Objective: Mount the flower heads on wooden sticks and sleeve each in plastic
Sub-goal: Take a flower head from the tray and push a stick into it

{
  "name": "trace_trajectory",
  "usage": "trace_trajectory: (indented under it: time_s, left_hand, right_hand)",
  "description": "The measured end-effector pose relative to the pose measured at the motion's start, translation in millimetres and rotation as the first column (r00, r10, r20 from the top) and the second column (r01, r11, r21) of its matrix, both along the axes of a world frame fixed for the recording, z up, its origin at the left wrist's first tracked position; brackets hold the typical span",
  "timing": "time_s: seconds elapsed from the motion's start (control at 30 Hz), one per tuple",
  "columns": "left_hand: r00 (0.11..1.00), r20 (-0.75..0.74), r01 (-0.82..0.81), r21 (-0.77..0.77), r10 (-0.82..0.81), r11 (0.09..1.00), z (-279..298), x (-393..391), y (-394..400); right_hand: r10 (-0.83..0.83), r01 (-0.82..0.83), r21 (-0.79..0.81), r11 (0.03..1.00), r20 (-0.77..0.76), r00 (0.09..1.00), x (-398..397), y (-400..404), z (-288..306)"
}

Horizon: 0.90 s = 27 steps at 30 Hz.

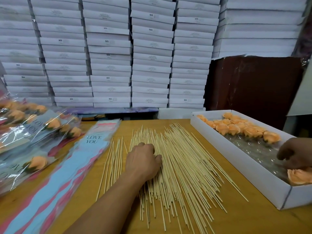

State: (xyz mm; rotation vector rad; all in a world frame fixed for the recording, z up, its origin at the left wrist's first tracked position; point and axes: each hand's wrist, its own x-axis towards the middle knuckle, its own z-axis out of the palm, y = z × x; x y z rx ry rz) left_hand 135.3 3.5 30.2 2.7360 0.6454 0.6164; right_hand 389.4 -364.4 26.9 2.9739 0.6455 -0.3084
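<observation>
- The left hand (143,160) lies palm-down on the spread of wooden sticks (177,166), fingers (148,146) curled down into the pile; whether they pinch one stick yet cannot be told.
- The right hand (295,153) reaches into the white box (236,156), its fingers bent down over a peach flower head (298,176) at the near end; whether they grip it is unclear.
- The sticks, far too many to count, fan across the wooden surface (253,222) between the hands.
- About twenty more flower heads (236,127) crowd the box's far end; the near stretch shows only its shiny liner.
- Left of the sticks lies a stack of empty "LOVE YOU" plastic sleeves (76,166).
- Beyond them, at the left edge, finished sleeved flowers (33,132) pile up, roughly ten visible.
- Judging by this, the job is partly done, with many heads left.
</observation>
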Motion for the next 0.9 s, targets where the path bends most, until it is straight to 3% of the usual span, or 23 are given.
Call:
trace_trajectory:
  time_s: [0.03,0.1,0.13,0.17,0.2,0.27,0.37,0.47,0.67,0.9]
  left_hand:
    - [1.000,0.000,0.001,-0.003,-0.001,1.000,0,0,0]
    - [1.000,0.000,0.003,-0.005,-0.003,1.000,0,0,0]
    - [1.000,-0.002,0.003,-0.005,-0.003,1.000,0,0,0]
    - [1.000,-0.004,0.001,-0.004,-0.001,1.000,0,0,0]
    - [1.000,-0.005,0.000,-0.004,0.000,1.000,0,0,0]
    - [1.000,-0.006,0.000,-0.002,0.000,1.000,0,0,1]
    - [1.000,0.006,0.002,0.003,-0.002,1.000,0,0,1]
    - [0.997,0.072,0.041,-0.030,-0.038,0.999,2,0,-1]
    - [0.942,0.280,0.228,-0.126,-0.186,0.965,9,-5,-6]
    - [0.847,0.385,0.470,-0.219,-0.367,0.855,11,-7,-11]
  right_hand:
    - [-0.048,0.046,-0.036,0.998,-0.040,0.998,-3,6,11]
    - [-0.124,0.115,0.135,0.984,0.061,0.990,-6,-4,0]
    - [-0.039,0.026,0.253,0.967,0.046,0.998,1,-19,-8]
    - [-0.098,0.117,0.241,0.963,-0.088,0.991,-6,-30,8]
    - [-0.140,0.157,0.228,0.961,-0.089,0.986,-5,-41,18]
    - [-0.181,0.177,0.226,0.958,-0.001,0.983,-3,-50,42]
    - [-0.231,0.145,0.422,0.895,0.160,0.960,-29,-18,78]
    - [-0.179,0.026,0.545,0.838,0.230,0.957,-71,24,110]
    - [0.008,-0.074,0.785,0.615,0.088,0.996,-156,120,121]
    - [0.131,-0.031,0.780,0.625,-0.066,0.989,-178,204,85]
